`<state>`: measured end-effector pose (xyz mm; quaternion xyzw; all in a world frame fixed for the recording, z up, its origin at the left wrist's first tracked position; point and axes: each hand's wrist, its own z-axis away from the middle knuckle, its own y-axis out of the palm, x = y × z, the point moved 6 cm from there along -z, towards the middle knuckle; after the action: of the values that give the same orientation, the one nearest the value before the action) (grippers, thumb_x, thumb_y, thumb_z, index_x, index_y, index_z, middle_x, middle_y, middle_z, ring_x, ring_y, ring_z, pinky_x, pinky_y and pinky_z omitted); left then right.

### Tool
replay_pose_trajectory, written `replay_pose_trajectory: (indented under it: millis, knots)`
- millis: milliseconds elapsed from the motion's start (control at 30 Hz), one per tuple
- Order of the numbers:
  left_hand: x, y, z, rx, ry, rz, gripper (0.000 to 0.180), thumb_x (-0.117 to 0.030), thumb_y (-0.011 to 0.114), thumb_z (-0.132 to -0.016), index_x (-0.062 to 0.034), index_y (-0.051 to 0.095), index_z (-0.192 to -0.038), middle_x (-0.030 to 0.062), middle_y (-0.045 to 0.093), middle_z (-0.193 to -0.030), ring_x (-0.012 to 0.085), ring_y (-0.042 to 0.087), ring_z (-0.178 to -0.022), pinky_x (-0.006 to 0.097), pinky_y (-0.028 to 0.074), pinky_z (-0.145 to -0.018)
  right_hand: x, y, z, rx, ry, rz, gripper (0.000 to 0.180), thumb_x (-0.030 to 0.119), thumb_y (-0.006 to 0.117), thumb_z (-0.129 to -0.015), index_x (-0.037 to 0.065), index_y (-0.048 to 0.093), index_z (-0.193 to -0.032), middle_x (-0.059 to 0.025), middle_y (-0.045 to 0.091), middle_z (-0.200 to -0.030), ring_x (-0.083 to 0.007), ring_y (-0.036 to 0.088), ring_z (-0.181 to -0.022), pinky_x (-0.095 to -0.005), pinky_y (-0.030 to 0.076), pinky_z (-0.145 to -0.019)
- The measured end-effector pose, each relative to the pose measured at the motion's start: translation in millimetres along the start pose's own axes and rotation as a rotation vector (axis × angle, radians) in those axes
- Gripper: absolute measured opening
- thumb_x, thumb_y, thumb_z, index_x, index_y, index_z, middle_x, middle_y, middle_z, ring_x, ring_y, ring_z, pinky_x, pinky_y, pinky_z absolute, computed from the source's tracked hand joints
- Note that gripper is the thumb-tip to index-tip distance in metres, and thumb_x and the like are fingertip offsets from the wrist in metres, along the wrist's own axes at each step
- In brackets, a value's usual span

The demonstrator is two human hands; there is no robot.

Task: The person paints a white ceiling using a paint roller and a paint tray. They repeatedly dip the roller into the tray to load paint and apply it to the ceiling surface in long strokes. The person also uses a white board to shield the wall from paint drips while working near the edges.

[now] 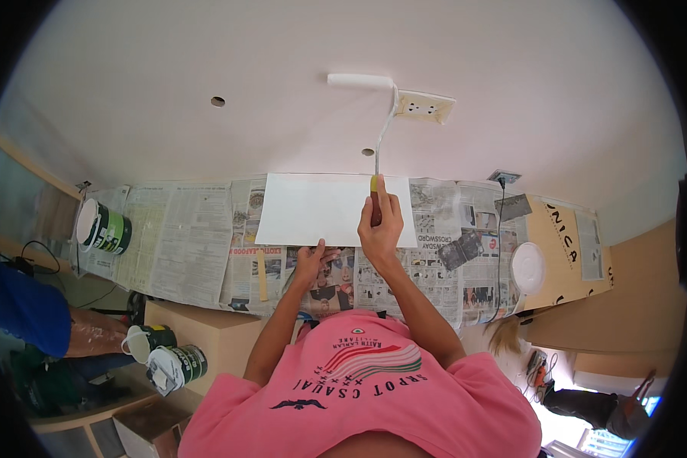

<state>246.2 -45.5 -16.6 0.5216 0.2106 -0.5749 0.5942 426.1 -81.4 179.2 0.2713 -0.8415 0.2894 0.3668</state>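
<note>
My right hand [382, 229] is closed around the handle of a small paint roller [377, 214]. Its thin metal frame rises from my grip, and the white roller sleeve [359, 80] lies against the pale wall [282, 130], left of a wall socket [426, 106] with tape around it. A blank white board [313, 206] rests on the newspaper-covered surface, close to the wall. At the near edge of this board is my left hand [317, 263], its fingers spread over the newspaper [183, 237] and its thumb tip by the edge.
A paint tub [103, 229] stands on the newspaper at left; two more tubs [177, 366] sit lower. On the right are a white lid [527, 267], sandpaper [459, 250], cardboard [561, 252] and a cable [501, 252]. Another person's leg [95, 332] shows at far left.
</note>
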Motion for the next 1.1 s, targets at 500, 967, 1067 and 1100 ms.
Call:
replay_pose_trajectory:
  millis: [500,967,1067,1100]
  knots:
    - [-3,3,3,-0.010,-0.005,0.046,0.040,-0.028,0.056,-0.102,0.0105,0.050,-0.114,0.0226,0.067,-0.108,0.0288,0.071,-0.098,0.032,0.061,-0.081,24,4,-43,-0.101,-0.129,-0.014,0.053,-0.005,0.059,-0.092,0.004,0.050,-0.144,-0.0061,0.052,-0.085,-0.0096,0.045,-0.061,-0.0250,0.038,-0.050]
    - [1,1,-2,0.019,0.036,0.039,0.045,-0.030,0.053,-0.103,0.0133,0.051,-0.114,0.0226,0.067,-0.107,0.0291,0.070,-0.099,0.032,0.060,-0.081,-33,4,53,0.065,0.090,0.088,0.053,-0.001,0.058,-0.093,0.005,0.049,-0.145,-0.0073,0.050,-0.082,-0.0133,0.047,-0.064,-0.0295,0.042,-0.056]
    - [2,0,-3,0.016,0.018,0.030,0.044,-0.030,0.054,-0.103,0.0114,0.049,-0.117,0.0213,0.067,-0.108,0.0276,0.071,-0.098,0.031,0.060,-0.081,-24,2,42,0.052,0.110,0.041,0.054,-0.001,0.058,-0.092,0.006,0.049,-0.145,-0.0068,0.049,-0.080,-0.0130,0.046,-0.063,-0.0296,0.042,-0.056]
    - [3,-1,-3,0.008,-0.002,0.011,0.044,-0.029,0.054,-0.103,0.0116,0.049,-0.117,0.0216,0.067,-0.108,0.0280,0.071,-0.098,0.032,0.060,-0.082,-23,1,40,0.061,0.124,0.038,0.054,-0.001,0.058,-0.092,0.006,0.049,-0.145,-0.0066,0.049,-0.080,-0.0129,0.046,-0.063,-0.0294,0.041,-0.056]
